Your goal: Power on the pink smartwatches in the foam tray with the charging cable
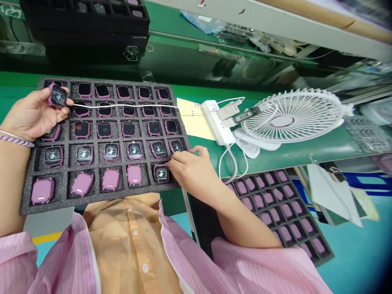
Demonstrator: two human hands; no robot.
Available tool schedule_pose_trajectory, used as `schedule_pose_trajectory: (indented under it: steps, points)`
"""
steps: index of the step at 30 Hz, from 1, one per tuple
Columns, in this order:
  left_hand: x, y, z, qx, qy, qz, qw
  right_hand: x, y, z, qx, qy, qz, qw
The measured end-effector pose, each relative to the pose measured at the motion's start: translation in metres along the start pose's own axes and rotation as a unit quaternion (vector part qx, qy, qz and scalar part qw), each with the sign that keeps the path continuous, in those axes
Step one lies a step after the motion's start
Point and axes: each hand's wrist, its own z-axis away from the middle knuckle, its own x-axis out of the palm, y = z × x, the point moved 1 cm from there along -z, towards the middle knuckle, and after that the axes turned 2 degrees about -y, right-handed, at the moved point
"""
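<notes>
My left hand (39, 112) is closed around a purple smartwatch (59, 95) with a lit dial, above the upper left corner of a grey foam tray (101, 200). A white cable (128, 106) runs from those fingers across the tray to the right. At the tray's lower right corner, my right hand (192, 169) has its fingers pinched at the edge of another lit smartwatch (161, 173). More watches fill the tray's compartments. Some have dark screens, one row shows lit dials, and several in the front row lie back side up (43, 190).
A white power strip (217, 122) with plugged-in adapters sits right of the tray on yellow paper (194, 118). Beyond it stands a white fan (292, 116). A second tray of purple pieces (327, 255) is lower right. Black foam trays (92, 32) are stacked at the back left.
</notes>
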Motion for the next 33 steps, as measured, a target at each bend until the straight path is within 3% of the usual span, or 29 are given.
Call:
schedule_pose_trajectory:
  steps: [4,7,10,12,15,21,27,33]
  points:
    - [-0.002,-0.002,-0.002,0.002,0.002,0.002,1.000,-0.004,0.003,0.000,0.028,0.003,0.008,1.000]
    - [-0.007,-0.004,-0.003,0.005,0.002,0.010,1.000,-0.015,-0.003,-0.001,0.068,0.053,0.008,0.996]
    - [-0.009,-0.007,-0.002,0.014,-0.016,0.009,1.000,-0.021,-0.023,-0.006,0.039,0.097,-0.076,0.992]
    - [-0.010,-0.008,-0.001,0.018,-0.030,0.005,0.999,-0.019,-0.039,-0.010,-0.011,0.080,-0.126,0.989]
    - [-0.011,-0.009,-0.002,0.019,-0.033,0.003,0.999,-0.013,-0.056,-0.015,-0.055,0.057,-0.109,0.991]
    - [-0.017,-0.013,-0.005,0.005,-0.048,-0.012,0.999,-0.025,-0.041,-0.023,-0.050,-0.008,-0.218,0.975]
    - [-0.015,-0.012,-0.004,-0.005,-0.037,0.020,0.999,-0.009,-0.030,-0.035,-0.037,-0.053,-0.099,0.993]
    - [-0.009,-0.011,-0.002,0.001,-0.037,0.016,0.999,-0.004,-0.032,-0.036,-0.036,-0.056,-0.084,0.994]
